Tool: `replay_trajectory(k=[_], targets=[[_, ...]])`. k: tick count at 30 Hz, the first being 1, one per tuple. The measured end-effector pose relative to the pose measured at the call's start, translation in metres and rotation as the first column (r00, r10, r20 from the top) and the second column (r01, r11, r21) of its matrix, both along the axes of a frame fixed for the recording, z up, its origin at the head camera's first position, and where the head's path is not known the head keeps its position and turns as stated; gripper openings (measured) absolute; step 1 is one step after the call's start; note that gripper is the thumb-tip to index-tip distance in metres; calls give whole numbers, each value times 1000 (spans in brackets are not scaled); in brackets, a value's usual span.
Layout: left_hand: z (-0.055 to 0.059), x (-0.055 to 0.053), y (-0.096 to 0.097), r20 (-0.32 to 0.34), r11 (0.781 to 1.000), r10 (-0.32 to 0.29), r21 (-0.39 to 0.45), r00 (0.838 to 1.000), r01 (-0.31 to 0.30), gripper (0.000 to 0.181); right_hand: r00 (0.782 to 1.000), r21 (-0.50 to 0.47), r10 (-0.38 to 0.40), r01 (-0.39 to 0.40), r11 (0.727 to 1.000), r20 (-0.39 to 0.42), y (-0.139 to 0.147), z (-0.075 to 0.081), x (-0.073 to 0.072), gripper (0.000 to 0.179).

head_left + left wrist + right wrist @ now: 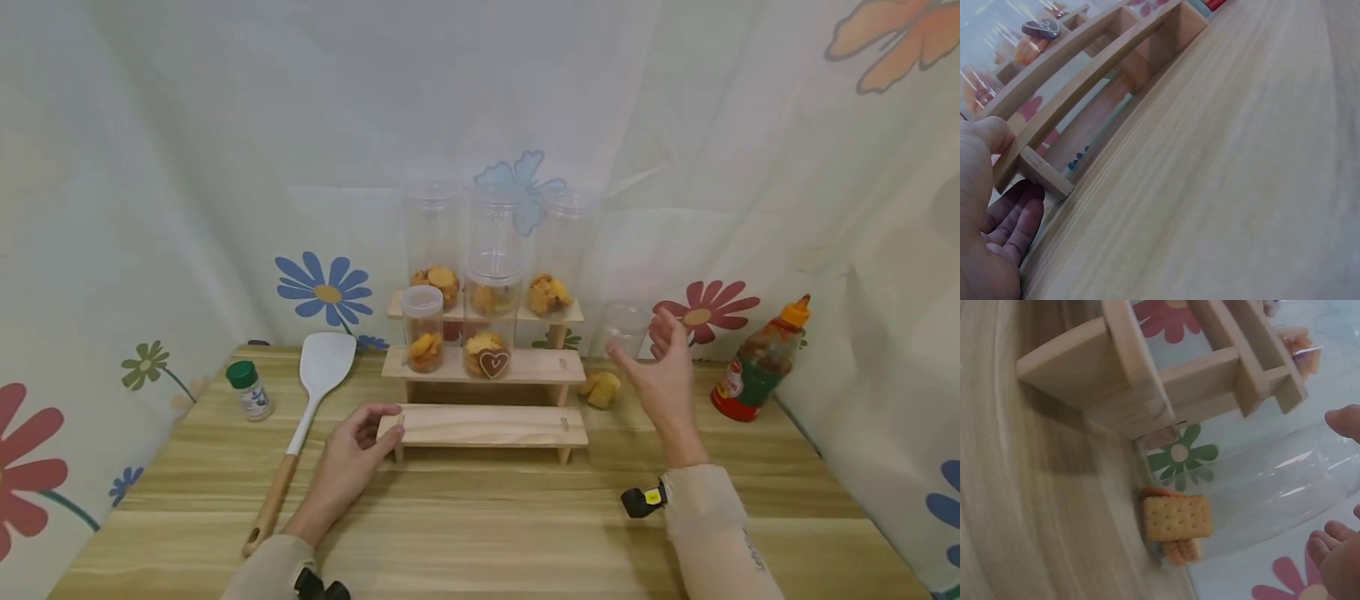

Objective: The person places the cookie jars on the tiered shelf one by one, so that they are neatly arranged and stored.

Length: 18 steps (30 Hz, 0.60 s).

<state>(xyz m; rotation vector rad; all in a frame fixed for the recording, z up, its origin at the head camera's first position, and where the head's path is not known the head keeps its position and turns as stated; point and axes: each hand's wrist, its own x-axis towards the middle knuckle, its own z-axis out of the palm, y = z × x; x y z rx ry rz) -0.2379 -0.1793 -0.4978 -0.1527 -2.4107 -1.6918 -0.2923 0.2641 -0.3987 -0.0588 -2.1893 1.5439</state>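
My left hand [351,454] holds the left end of the lowest board of a three-step wooden display stand [480,425], thumb on top and fingers under the end beside the leg [1046,174]. To the right of the stand, a tall clear jar [618,333] with biscuits [1177,517] at its bottom stands on the table. My right hand [663,379] is raised beside this jar, thumb and fingers spread apart with nothing gripped. Shorter clear jars of biscuits, one with a heart-marked brown cookie [494,362], stand on the middle step; three tall jars [566,242] occupy the top step.
On the left of the wooden table [480,533] lie a white spatula [324,367] with a wooden handle and a small green-capped shaker [250,392]. A sauce bottle [759,358] with an orange tip stands at the right. Flowered cloth [225,208] hangs behind.
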Motion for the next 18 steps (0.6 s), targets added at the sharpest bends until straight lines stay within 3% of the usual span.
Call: replay_trajectory(k=[18], targets=[[-2, -2, -1, -2, 1000, 6, -14, 1000, -6, 34, 995, -58, 86, -83, 995, 49, 7, -33, -14, 103]])
